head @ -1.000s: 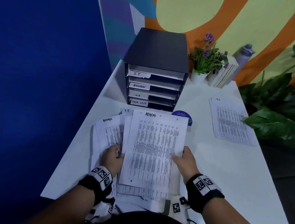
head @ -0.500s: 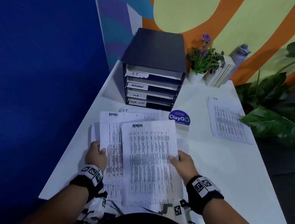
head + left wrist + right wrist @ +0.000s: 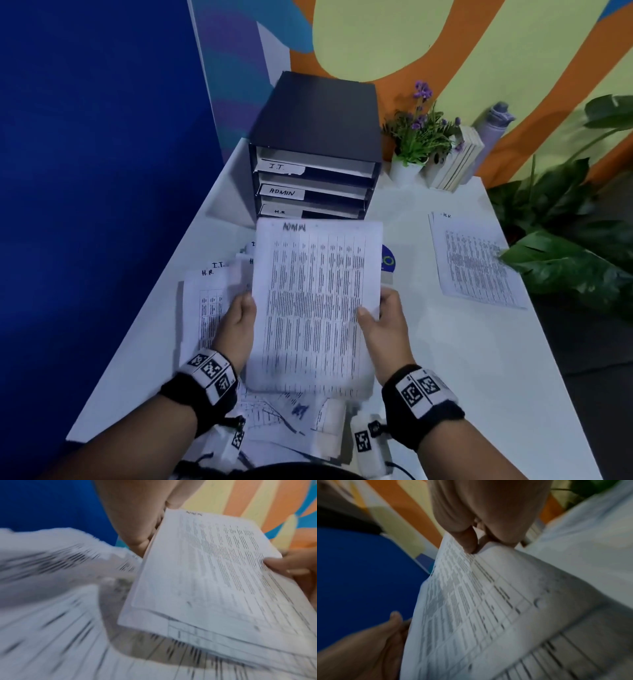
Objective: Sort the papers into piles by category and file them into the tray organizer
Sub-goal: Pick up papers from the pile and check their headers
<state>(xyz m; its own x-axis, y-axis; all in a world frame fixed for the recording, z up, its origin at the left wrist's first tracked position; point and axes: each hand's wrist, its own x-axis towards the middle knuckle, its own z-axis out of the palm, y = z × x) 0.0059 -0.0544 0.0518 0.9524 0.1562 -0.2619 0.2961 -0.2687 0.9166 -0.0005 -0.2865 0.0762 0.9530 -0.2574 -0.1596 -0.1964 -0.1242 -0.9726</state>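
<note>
I hold a thin stack of ADMIN papers (image 3: 317, 301) lifted off the table, top edge toward the tray organizer (image 3: 315, 144). My left hand (image 3: 239, 322) grips its left edge, my right hand (image 3: 380, 322) pinches its right edge with the thumb on top. In the left wrist view the ADMIN papers (image 3: 214, 574) show as a few sheets with my left hand (image 3: 145, 539) on their edge. The right wrist view shows my right hand (image 3: 481, 539) pinching the ADMIN papers (image 3: 479, 608). Loose papers (image 3: 209, 301) marked H.R. and I.T. lie beneath on the left. The organizer's trays read I.T., ADMIN, H.R.
An H.R. pile (image 3: 476, 260) lies at the right of the white table (image 3: 462, 377). A blue round sticker (image 3: 388, 262) peeks out beside the held sheets. A potted flower (image 3: 416, 137), books (image 3: 457, 164) and a bottle (image 3: 493, 126) stand at the back right; leafy plants (image 3: 575, 246) overhang the right edge.
The two ADMIN sheets have been squared together into one stack and lifted off the table toward the organizer. My left hand moved from the spread sheet's edge to the stack's left side.
</note>
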